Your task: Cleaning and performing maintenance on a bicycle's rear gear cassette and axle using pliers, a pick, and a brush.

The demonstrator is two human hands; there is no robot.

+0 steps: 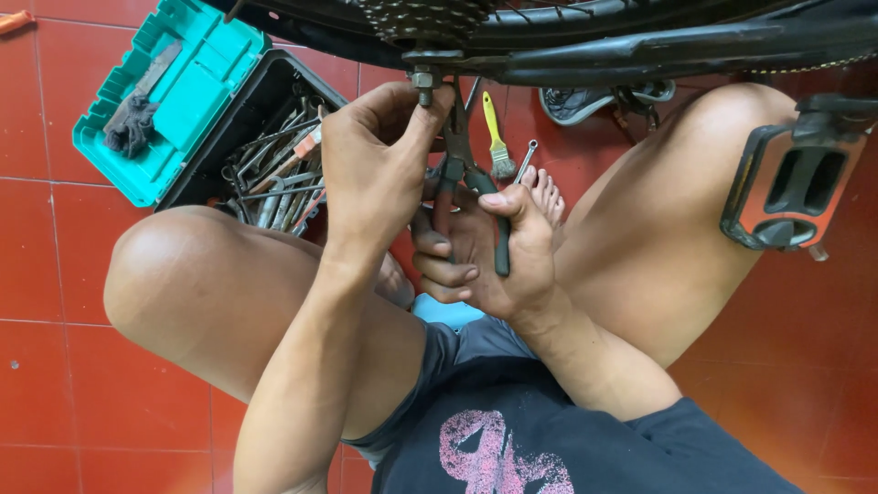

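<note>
On my screen I see an open toolbox (240, 117) on the red tile floor (46, 238), its teal lid (178, 87) tipped back with a dark rag (131, 126) lying in it. Wrenches (274, 178) fill the black tray. Farther off on the tiles lie a yellow-handled brush (496, 137), a small spanner (525, 161) just beside it, and a grey shoe (585, 101). An orange bike pedal (791, 187) hangs at the right.
</note>
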